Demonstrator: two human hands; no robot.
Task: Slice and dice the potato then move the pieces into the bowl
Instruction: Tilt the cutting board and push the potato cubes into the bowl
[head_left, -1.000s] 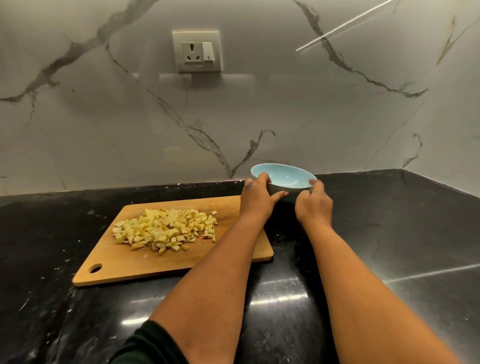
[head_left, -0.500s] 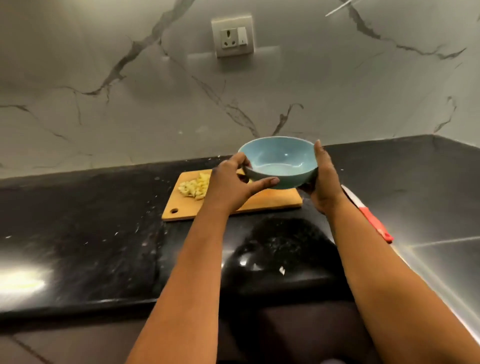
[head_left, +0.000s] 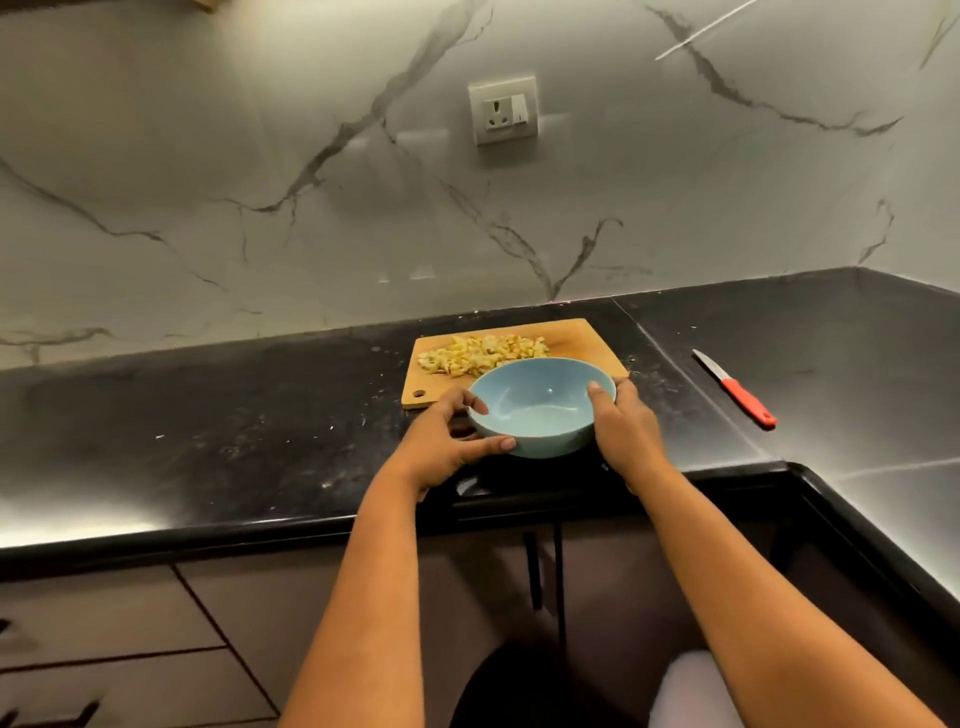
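- Two hands, my left hand (head_left: 441, 447) and right hand (head_left: 626, 428), grip the empty blue bowl (head_left: 540, 410) near the bench (head_left: 208, 436) front edge.
- Diced potato (head_left: 483, 353) lies on the cutting board (head_left: 582, 338) behind it.

Dim, warm indoor light falls from above. The glossy black countertop (head_left: 234, 431) throws a bright glare patch at the left edge and pale streaks at lower right. Wide-angle bending curves the frame's edges. Focus is slightly soft throughout.
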